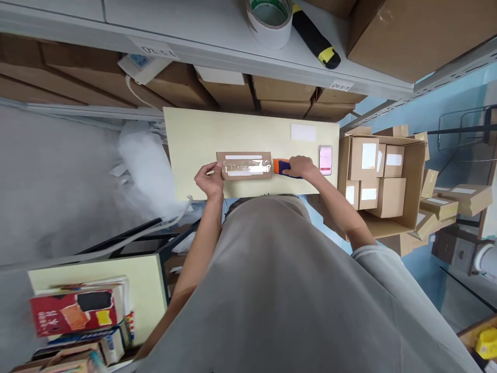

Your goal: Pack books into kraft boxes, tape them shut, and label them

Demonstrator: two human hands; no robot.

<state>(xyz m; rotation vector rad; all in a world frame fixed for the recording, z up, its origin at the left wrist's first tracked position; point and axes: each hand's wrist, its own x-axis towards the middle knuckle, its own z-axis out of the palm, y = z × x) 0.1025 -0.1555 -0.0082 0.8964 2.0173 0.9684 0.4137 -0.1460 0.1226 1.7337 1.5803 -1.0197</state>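
Cardboard box (227,156), one, laid flat on the pale yellow table (190,140), near its front edge; a strip of clear tape (244,167) is borne lengthwise along its top, with white strips above and below; its left end is gripped between thumb and fingers by the left hand (210,180); an orange-and-blue hand tool (281,167) is grasped by the right hand (302,167), its orange end placed just beside the box's right end, contact not discernible; on the same table, a phone (325,159) is set right of the right hand, with a white slip (303,132) placed farther back; beyond the table's right edge, labelled small boxes (392,198) are held in an open carton (413,181).
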